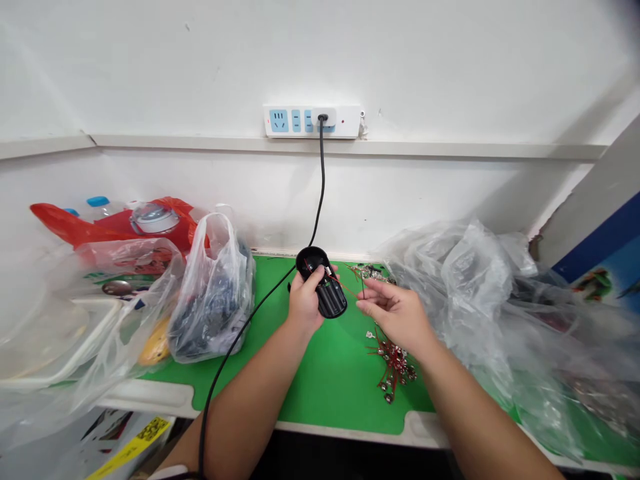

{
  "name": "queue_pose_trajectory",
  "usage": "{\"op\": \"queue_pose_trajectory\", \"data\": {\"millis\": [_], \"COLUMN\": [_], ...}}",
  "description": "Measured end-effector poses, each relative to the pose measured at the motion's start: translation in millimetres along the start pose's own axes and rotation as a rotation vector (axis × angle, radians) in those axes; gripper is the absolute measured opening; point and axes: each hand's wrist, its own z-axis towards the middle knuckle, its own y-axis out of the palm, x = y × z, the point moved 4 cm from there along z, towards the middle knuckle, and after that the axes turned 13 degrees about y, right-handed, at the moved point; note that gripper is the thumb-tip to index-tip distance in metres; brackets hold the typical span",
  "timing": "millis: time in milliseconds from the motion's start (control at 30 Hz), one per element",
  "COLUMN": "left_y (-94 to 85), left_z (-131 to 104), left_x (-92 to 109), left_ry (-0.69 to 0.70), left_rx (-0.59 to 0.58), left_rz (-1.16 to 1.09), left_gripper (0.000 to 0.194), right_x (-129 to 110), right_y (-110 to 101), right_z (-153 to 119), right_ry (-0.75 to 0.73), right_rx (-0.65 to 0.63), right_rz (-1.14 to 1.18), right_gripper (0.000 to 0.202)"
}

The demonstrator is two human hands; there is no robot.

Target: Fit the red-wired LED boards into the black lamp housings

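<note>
My left hand (305, 301) is closed around a black plastic housing (333, 303), its thumb pressed on the inside. The housing has a round cup at its top and a ribbed section like a battery compartment below. A thin reddish wire (349, 290) runs from the housing to my right hand (400, 317), whose thumb and forefinger pinch its end. A thin dark strand (363, 285) stands at those fingertips; whether it is a second wire I cannot tell. Below the right hand lies a pile of small metal parts with red wires (396, 363).
More small wired parts (373, 272) lie behind my right hand on the green mat (330, 380). Clear plastic bags (470, 280) crowd the right side. A tied bag (213, 293) and a red bag (75, 227) stand left. A black cable (323, 173) hangs from the power strip (345, 123).
</note>
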Motion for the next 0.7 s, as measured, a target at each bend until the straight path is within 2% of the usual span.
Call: {"op": "queue_pose_trajectory", "data": {"millis": [100, 233, 333, 533, 700], "left_y": [0.0, -1.7, -2.4, 0.7, 1.3], "left_z": [0.5, 1.9, 2.4, -0.7, -2.7], "left_x": [0.1, -2.4, -3.5, -0.2, 0.8], "left_ry": [0.013, 0.014, 0.034, 0.041, -0.020], "left_rx": [-0.001, 0.005, -0.008, -0.055, -0.073], "left_rz": [0.012, 0.038, 0.073, 0.129, 0.117], "left_gripper": [0.035, 0.036, 0.038, 0.037, 0.034], "right_x": [-0.8, -9.0, -16.0, -22.9, -24.6], "right_y": [-1.9, -3.8, -2.7, 5.4, 10.6], "right_z": [-1.2, -6.1, -11.5, -21.7, -28.8], "right_ry": [-0.098, -0.343, -0.481, -0.593, -0.637], "right_rx": [0.048, 0.110, 0.107, 0.017, -0.037], "right_rz": [-0.110, -0.325, -0.442, -0.609, -0.596], "right_gripper": [0.038, 0.030, 0.030, 0.034, 0.038]}}
